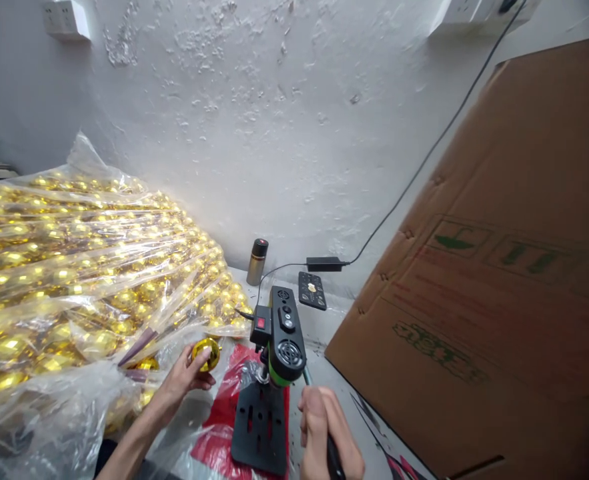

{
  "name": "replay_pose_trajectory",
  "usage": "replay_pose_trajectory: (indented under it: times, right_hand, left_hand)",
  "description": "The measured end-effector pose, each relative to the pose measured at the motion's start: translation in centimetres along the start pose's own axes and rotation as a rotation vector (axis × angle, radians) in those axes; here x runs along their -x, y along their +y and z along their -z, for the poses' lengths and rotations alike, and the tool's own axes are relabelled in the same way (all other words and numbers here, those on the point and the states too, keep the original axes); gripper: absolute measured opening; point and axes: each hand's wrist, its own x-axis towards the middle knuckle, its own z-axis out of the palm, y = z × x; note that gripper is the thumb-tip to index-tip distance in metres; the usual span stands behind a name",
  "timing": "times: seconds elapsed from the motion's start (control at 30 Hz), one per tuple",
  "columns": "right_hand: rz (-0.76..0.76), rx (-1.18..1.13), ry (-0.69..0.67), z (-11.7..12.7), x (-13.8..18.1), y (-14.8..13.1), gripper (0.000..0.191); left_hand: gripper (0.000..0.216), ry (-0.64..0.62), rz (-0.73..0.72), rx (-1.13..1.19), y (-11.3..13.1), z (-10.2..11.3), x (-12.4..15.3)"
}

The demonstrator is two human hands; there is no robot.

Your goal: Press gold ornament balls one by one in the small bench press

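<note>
My left hand (187,377) is closed round a shiny gold ball (207,353), held just left of a small black bench drill press (285,337). The press has a green band, a red switch on its side and a black slotted base plate (259,427). My right hand (324,430) is wrapped round the press's black lever handle (333,460) at the lower right of the machine. The gold ball sits beside the edge of a large clear plastic bag (74,267) full of several gold balls.
A big cardboard sheet (489,280) leans along the right side. By the white wall stand a metal flask (257,261), a black power adapter (324,264) with its cable, and a black phone-like pad (312,290). Red printed plastic (224,407) lies under the press.
</note>
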Motion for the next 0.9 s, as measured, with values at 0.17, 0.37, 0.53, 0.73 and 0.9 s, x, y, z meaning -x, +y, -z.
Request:
replay_pose_trajectory:
  times: [0.17,0.37,0.53,0.73,0.9]
  right_hand:
    - [0.25,0.11,-0.188,1.4,-2.4,0.1,0.037]
    - [0.415,0.17,-0.246,2.3,-2.6,0.5,0.029]
    - [0.412,0.157,-0.25,2.4,-2.0,1.1,0.027]
    - [0.424,0.136,-0.26,2.5,-2.1,1.5,0.025]
    - [0.343,0.087,-0.232,2.2,-1.4,1.5,0.025]
  left_hand:
    - [0.081,-0.134,0.034,0.167,-1.9,-3.2,2.8]
    - [0.067,-0.265,-0.152,-0.236,-2.1,-6.6,4.1]
    - [0.065,-0.301,-0.227,-0.493,-1.0,-7.7,4.5]
    - [0.064,-0.362,-0.283,-0.678,0.1,-8.3,4.5]
    - [0.051,-0.325,-0.337,-0.702,-0.6,-9.1,4.2]
